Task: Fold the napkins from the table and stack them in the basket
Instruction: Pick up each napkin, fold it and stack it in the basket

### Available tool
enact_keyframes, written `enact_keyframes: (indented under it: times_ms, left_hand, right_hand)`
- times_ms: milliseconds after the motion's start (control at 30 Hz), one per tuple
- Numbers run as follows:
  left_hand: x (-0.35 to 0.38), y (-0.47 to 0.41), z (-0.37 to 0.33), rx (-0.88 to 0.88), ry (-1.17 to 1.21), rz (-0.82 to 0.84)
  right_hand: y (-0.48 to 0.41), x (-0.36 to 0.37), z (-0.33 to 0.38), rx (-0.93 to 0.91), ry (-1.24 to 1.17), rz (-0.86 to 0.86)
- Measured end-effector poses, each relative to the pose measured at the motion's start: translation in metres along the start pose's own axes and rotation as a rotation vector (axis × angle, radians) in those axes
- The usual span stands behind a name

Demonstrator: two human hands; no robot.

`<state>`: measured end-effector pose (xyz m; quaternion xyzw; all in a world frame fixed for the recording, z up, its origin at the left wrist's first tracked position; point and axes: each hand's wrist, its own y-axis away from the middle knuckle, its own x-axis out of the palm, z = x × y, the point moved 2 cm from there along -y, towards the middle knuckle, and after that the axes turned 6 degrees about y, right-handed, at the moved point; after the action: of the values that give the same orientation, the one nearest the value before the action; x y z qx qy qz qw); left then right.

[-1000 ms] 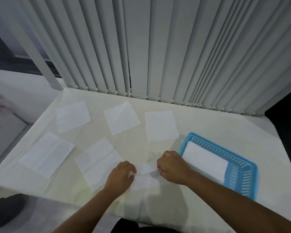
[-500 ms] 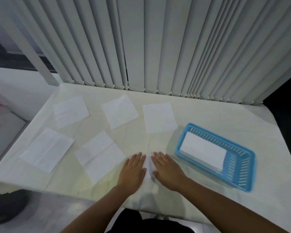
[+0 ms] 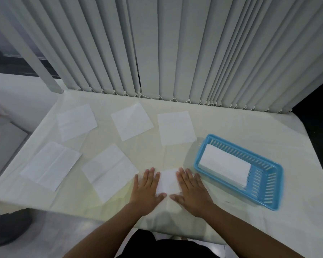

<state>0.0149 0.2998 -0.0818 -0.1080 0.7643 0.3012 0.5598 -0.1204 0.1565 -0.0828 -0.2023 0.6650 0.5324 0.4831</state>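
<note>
Done: small stack of folded white paper napkins lying flat in the shallow blue slotted plastic basket, filling its far-left part; count in the stack hard to tell, maybe two or three by the layered edge.
In hand: one small folded white napkin on the pale cream cloth-covered worktop, just left of the basket, not yet in it.
Left hand: flat, palm down, fingers spread and released, pressing the left edge of the folded napkin; nothing grasped.
Right hand: flat likewise, fingers extended, resting on the right edge; nothing grasped.
Step, judged: creasing the fold, then lifting into the basket.
Left to do: five unfolded napkins spread out: near-left rectangular sheet, near-centre sheet, far-left sheet, far-centre square, far-right square. Well under halfway, by this count.
Materials: napkins thin, soft, matte tissue with faint crease lines; likely to shift or wrinkle easily.
Basket: rigid moulded plastic, rounded corners, ribbed slots in floor and walls, set askew to the worktop edge.
Worktop cover: smooth, slightly wrinkled, draping over the near edge.
Backdrop: grey vertical blind slats with a beaded chain along the bottom.
</note>
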Motion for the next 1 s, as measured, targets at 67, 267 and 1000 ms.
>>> enact_keyframes:
  times_ms: [67,267,1000]
  left_hand:
    - [-0.017,-0.004,-0.007,-0.007,0.042,0.004]
    - [-0.053,-0.040,-0.010,-0.044,0.162,-0.023]
    - [-0.110,-0.048,-0.055,-0.380,1.634,-0.186]
  right_hand:
    - [0.004,-0.003,-0.004,-0.012,0.015,-0.023]
    - [0.021,-0.019,-0.016,0.027,0.019,-0.126]
    - [0.045,-0.086,0.004,0.470,-1.425,-0.267]
